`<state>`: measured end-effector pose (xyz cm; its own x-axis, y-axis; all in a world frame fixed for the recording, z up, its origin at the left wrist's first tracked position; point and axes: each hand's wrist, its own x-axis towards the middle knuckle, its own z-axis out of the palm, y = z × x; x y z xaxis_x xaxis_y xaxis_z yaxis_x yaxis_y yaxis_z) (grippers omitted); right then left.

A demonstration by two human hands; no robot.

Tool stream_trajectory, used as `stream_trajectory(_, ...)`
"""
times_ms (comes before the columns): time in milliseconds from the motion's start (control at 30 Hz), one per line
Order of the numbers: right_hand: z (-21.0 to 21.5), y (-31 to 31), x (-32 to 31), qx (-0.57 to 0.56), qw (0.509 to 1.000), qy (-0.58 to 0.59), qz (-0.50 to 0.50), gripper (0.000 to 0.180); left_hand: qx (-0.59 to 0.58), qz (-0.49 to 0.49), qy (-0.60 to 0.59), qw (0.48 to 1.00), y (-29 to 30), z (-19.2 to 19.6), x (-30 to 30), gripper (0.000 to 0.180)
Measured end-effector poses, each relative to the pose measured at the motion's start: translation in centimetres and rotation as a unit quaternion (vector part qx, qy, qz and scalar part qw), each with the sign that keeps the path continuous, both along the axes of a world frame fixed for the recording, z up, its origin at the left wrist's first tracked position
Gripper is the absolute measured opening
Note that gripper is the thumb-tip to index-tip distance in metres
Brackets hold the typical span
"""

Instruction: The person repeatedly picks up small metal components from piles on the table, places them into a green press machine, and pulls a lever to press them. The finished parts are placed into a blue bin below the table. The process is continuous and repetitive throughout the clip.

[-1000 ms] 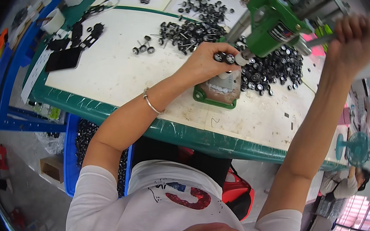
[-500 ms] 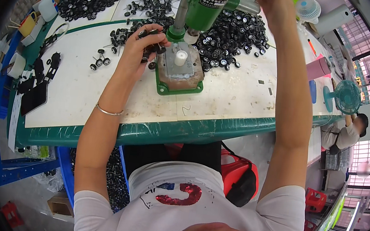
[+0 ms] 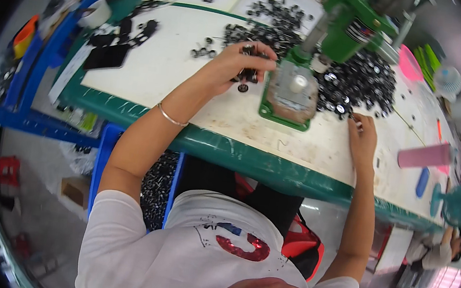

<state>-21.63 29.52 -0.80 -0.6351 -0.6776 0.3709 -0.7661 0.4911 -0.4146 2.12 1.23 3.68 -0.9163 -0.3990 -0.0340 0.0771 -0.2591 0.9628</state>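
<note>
My left hand (image 3: pixel 229 69) is closed around a few small black toy wheels (image 3: pixel 248 75), just left of the green hand press (image 3: pixel 348 35). A white round post (image 3: pixel 299 83) stands on the metal plate of the press base, with no wheel visible on it. At the near edge of a heap of loose black wheels (image 3: pixel 360 82), right of the press, my right hand (image 3: pixel 362 142) has its fingers pinched on a small dark wheel (image 3: pixel 358 123), partly hidden by the fingers.
More wheels (image 3: pixel 265 37) lie behind the press, and a few joined by axles (image 3: pixel 204 49) sit to the left. A black phone (image 3: pixel 107 57) rests at the table's left. On the right are a pink cylinder (image 3: pixel 425 156) and a teal fan (image 3: pixel 456 205). A blue bin (image 3: pixel 106 150) stands below.
My right hand has come down from the top of the press, by its lever, to the wheel heap. The left hand still holds wheels beside the press. The whole view has shifted.
</note>
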Motion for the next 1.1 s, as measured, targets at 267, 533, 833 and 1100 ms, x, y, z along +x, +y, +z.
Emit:
stream_trajectory(267,-0.8,-0.8,-0.2,-0.087,0.996,-0.017,0.0,0.015,-0.163,-0.095,-0.263,0.946,-1.1,0.8,18.3,0.031)
stream_trajectory(533,-1.2,-0.3,-0.7,-0.143,0.986,-0.088,-0.018,0.018,-0.413,-0.004,-0.412,0.812,-1.0,0.9,28.2,0.047)
stream_trajectory(833,-1.1,0.4,-0.6,-0.252,0.947,-0.198,-0.017,0.022,-0.616,0.201,-0.161,0.744,-5.2,-1.0,9.6,0.031)
stream_trajectory(1100,-1.8,0.4,-1.6,-0.267,0.929,-0.254,-0.016,0.022,-0.487,0.206,-0.061,0.846,-7.4,-7.2,1.8,0.027)
